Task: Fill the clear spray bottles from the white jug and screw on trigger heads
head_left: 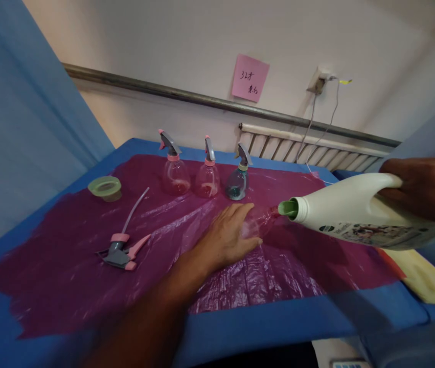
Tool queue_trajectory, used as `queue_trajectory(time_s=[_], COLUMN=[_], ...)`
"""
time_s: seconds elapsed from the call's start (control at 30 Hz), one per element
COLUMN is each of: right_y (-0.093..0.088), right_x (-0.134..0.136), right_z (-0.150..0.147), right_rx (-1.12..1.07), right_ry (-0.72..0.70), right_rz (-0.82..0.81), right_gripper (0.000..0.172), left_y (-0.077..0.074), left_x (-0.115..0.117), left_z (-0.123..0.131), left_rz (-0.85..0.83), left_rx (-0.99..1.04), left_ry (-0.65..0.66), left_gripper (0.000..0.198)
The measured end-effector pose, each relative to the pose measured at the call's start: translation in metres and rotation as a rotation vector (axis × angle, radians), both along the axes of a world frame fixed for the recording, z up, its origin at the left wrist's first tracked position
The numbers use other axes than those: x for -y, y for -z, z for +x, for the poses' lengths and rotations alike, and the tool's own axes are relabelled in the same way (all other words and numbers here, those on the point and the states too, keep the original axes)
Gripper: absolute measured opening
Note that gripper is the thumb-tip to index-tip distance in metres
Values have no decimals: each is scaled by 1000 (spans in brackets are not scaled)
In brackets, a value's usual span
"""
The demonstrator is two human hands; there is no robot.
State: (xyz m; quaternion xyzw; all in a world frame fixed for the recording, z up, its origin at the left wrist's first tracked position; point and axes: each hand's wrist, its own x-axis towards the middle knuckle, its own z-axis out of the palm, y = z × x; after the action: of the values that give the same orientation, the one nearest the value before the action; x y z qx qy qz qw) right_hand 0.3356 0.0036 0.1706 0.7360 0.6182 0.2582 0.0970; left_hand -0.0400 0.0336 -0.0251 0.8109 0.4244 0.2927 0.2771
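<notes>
My left hand (228, 237) is wrapped around a clear spray bottle (253, 225) without its top, tilted with its neck to the right. My right hand (428, 186) grips the handle of a large cream-coloured jug (340, 207), tipped so that its green spout (289, 208) meets the bottle's mouth. Whether liquid is flowing I cannot tell. A grey and pink spray head (119, 250) with its dip tube lies on the purple plastic sheet (75, 276) left of my left hand.
Behind my hands stand a pink-collared spray bottle (177, 176), a second pink one (207, 180) and a greenish one (237, 181). A pale green cap (105, 188) lies at left. A folded yellow cloth (426, 276) is at right. The blue table (278, 319) meets a wall with a radiator (278, 143).
</notes>
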Motion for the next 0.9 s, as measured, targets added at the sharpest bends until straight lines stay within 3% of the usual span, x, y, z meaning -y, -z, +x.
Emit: queue_trajectory(time_s=[0.17, 0.4, 0.57, 0.73, 0.83, 0.9], right_y=[7, 48, 66, 86, 108, 123], right_x=[1, -8, -6, -7, -11, -13], right_z=[-3, 13, 13, 20, 32, 41], right_rx=[-49, -252, -673, -1118, -1210, -1194], right_ry=[63, 45, 13, 73, 92, 67], right_rz=[-39, 4, 156, 485, 577, 549], right_gripper=[26, 47, 32, 23, 24, 28], left_y=[0, -3, -8, -16, -18, -16], left_x=[0, 0, 0, 0, 0, -1], left_z=[0, -2, -2, 0, 0, 1], left_rz=[-12, -60, -54, -87, -101, -108], left_rx=[4, 3, 28, 28, 42, 47], left_ry=[-6, -19, -35, -55, -104, -137], left_gripper=[86, 90, 92, 79, 73, 72])
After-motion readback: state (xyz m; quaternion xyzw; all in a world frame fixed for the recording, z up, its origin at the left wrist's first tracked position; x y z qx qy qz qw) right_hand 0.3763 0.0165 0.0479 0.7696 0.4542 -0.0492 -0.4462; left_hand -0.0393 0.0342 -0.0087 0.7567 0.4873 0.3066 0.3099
